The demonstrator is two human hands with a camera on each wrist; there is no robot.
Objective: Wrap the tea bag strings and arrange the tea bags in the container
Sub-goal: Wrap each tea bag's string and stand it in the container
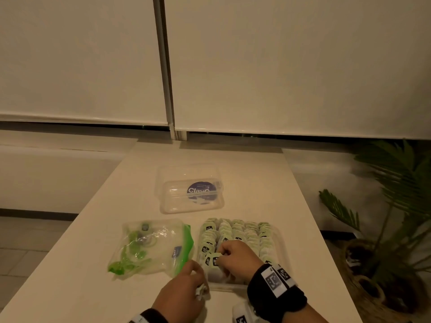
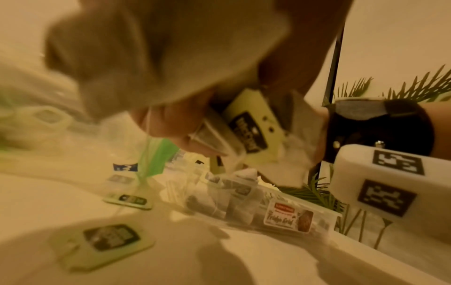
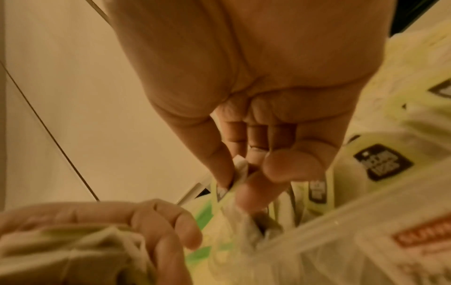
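Observation:
A clear container (image 1: pixel 281 238) near the table's front holds rows of tea bags (image 1: pixel 251 234) with green tags. My right hand (image 1: pixel 222 254) reaches into its near left corner and pinches the top of a tea bag (image 3: pixel 240 169) between thumb and forefinger; that bag's green tag (image 2: pixel 253 131) stands upright. My left hand (image 1: pixel 198 285) hovers just left of the container's front corner and grips another tea bag (image 1: pixel 201 291). String is wound round that bag (image 3: pixel 97 250). In the left wrist view a string (image 2: pixel 146 146) hangs from it down to a tag (image 2: pixel 127 199) on the table.
A crumpled zip bag (image 1: pixel 151 245) with green pieces lies left of the container. A clear lid (image 1: pixel 191 190) with a dark round label rests farther back. A potted plant (image 1: pixel 396 206) stands off the table's right edge. Behind the table is a white wall.

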